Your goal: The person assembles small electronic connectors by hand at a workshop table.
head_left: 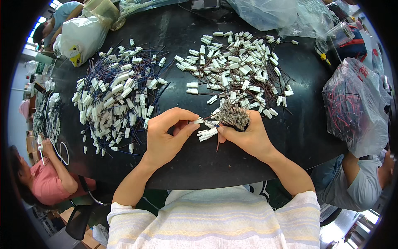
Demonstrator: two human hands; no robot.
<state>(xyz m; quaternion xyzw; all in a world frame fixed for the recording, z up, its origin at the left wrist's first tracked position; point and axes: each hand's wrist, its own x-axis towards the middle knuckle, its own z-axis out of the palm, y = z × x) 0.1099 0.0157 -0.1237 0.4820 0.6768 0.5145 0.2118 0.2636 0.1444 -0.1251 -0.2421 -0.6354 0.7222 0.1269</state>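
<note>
My left hand (168,128) is closed, pinching a small white plastic connector (198,121) between thumb and fingertips. Close beside it, my right hand (248,135) is closed around a bundle of thin wires (234,116) with frayed-looking grey-brown ends. White connectors (208,133) stick out of that same hand toward the left, and a reddish-brown wire hangs below them. Beyond the hands lie two heaps on the black table: white connectors with blue wires (112,93) to the left, and white connectors with brown wires (232,66) to the right.
A clear bag of red and black wires (352,103) stands at the table's right side. Plastic bags (273,14) lie along the far edge, and a white bag (83,39) sits far left. Other people sit at both sides, one in a pink shirt (52,178).
</note>
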